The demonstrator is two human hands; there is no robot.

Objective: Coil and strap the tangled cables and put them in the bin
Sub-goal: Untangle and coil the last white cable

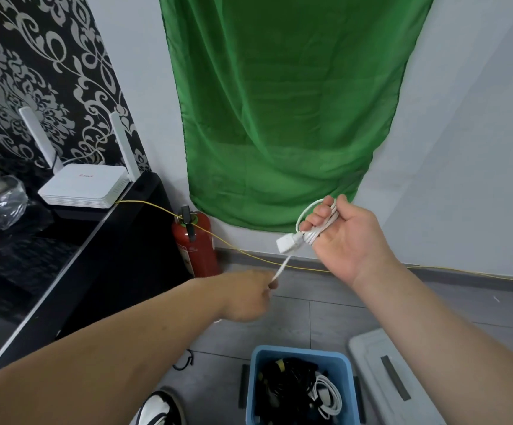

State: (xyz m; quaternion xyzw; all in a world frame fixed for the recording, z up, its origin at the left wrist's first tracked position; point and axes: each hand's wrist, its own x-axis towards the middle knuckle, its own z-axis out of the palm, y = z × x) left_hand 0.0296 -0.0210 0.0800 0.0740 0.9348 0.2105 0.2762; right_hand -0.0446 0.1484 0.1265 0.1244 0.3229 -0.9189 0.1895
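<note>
The person stood over a blue bin (298, 354) at the bottom centre of the frame, both forearms reaching out above it. The right hand (351, 240), at centre right, was turned palm up, its fingers (318, 216) curled round a small coil of white cable (307, 216), with a loop poking out above the knuckles. A boxy white plug (286, 242) stuck out at the left of that fist. From there a short run of the same cable slanted down and left, taut, to the left hand (247, 294) near the middle of the frame. That hand pinched the cable's free end. It was blurred, so I could not make out exactly how its fingers lay.

Inside the bin lay a heap of black cables (281, 383) and, at its right side, another white coil (325, 398). A pale grey lid (381, 372) lay on the tiled floor just right of the bin. The toe of a shoe (157, 409) showed at the bottom edge, left of the bin.

A green cloth (279, 102) hung on the wall across the upper centre. A red fire extinguisher (195, 243) stood below its left corner, beside a black desk (101, 256). On the desk, at the left, sat a white router (83, 185) with two upright antennas. A thin yellow wire (243, 254) ran from it past the extinguisher and along the foot of the wall.
</note>
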